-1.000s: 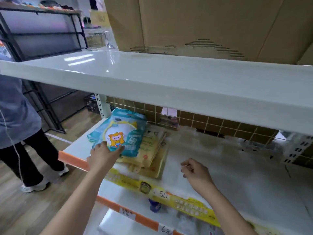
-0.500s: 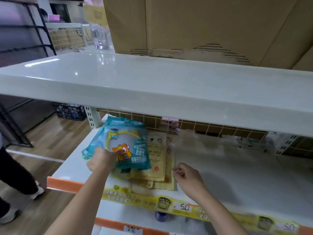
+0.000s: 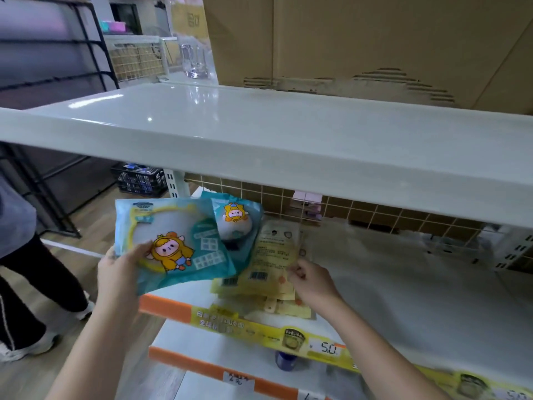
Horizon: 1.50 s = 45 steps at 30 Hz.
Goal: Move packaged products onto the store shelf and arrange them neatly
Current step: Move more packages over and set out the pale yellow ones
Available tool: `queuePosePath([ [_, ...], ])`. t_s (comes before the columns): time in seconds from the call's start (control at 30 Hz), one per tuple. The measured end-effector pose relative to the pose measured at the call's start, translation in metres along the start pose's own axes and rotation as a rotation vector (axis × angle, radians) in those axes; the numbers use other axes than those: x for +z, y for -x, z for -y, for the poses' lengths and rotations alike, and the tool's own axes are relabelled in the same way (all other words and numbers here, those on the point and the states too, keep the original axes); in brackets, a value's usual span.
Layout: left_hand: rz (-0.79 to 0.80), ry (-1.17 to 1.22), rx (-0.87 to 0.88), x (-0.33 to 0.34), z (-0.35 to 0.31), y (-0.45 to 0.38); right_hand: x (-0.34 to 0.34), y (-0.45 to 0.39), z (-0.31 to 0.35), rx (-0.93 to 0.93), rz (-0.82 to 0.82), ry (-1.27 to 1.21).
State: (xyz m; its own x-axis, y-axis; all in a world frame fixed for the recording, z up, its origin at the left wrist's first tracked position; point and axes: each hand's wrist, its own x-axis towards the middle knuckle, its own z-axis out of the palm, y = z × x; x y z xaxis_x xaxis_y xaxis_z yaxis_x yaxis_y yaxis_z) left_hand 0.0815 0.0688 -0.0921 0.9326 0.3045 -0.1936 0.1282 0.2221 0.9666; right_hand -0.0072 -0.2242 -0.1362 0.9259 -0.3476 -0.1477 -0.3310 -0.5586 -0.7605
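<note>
Change: the left hand (image 3: 121,272) has lifted the teal cartoon packet (image 3: 173,241) off the pile, toward the near left.
Left grip: thumb pinching the packet's near-left corner, packet overhanging the shelf (image 3: 389,284) edge.
Right grip: fingers on the yellow packets (image 3: 271,261), right hand (image 3: 313,281) partly closed; firmness unclear.
Risk: the slick packet could slip floorward; the second teal packet (image 3: 238,223) might slide.

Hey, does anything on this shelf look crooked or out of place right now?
Yes. A teal packet on the shelf lies upside down, its cartoon figure inverted. The yellow packets beside it are fanned out unevenly, and some jut over the front edge. The left hand holds another teal packet upright.
</note>
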Motion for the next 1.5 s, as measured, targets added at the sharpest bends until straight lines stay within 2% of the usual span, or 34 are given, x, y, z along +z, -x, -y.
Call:
queuePosePath([
  [0.1,0.004,0.062,-0.007,-0.029,-0.003,0.006,0.012,-0.013,0.013,-0.025,-0.007,0.002],
  [0.23,0.052,0.023,0.029,-0.053,-0.005,0.009,0.036,-0.032,0.031,-0.026,-0.008,-0.010],
  [0.4,0.104,-0.061,0.017,-0.071,-0.008,0.000,0.068,-0.061,0.054,0.171,0.015,-0.110],
  [0.57,0.116,-0.074,0.015,-0.087,-0.014,-0.015,0.103,-0.076,0.075,0.423,0.026,-0.372],
  [0.67,0.121,-0.076,0.016,-0.092,-0.017,-0.024,0.104,-0.077,0.078,0.467,0.000,-0.319],
  [0.87,0.156,-0.045,-0.018,-0.081,-0.013,-0.037,0.058,-0.057,0.065,0.437,0.029,-0.148],
  [1.03,0.209,0.011,-0.112,-0.058,-0.004,-0.039,0.020,-0.041,0.033,0.371,-0.130,0.094],
  [1.13,0.236,-0.013,-0.120,-0.047,-0.003,-0.031,0.001,-0.032,0.015,0.344,-0.397,0.294],
  [1.2,0.270,-0.026,-0.108,-0.044,-0.002,-0.024,-0.004,-0.035,0.003,0.313,-0.579,0.204],
  [1.23,0.281,-0.027,-0.104,-0.043,-0.002,-0.020,-0.004,-0.036,-0.001,0.311,-0.600,0.115],
  [1.3,0.290,-0.038,-0.102,-0.042,-0.002,-0.017,0.003,-0.036,-0.007,0.358,-0.523,0.045],
  [1.4,0.285,-0.045,-0.117,-0.040,-0.002,-0.014,0.019,-0.027,-0.009,0.422,-0.360,0.217],
  [1.5,0.281,-0.050,-0.146,-0.036,0.000,-0.011,0.026,-0.020,-0.015,0.371,-0.363,0.048],
])
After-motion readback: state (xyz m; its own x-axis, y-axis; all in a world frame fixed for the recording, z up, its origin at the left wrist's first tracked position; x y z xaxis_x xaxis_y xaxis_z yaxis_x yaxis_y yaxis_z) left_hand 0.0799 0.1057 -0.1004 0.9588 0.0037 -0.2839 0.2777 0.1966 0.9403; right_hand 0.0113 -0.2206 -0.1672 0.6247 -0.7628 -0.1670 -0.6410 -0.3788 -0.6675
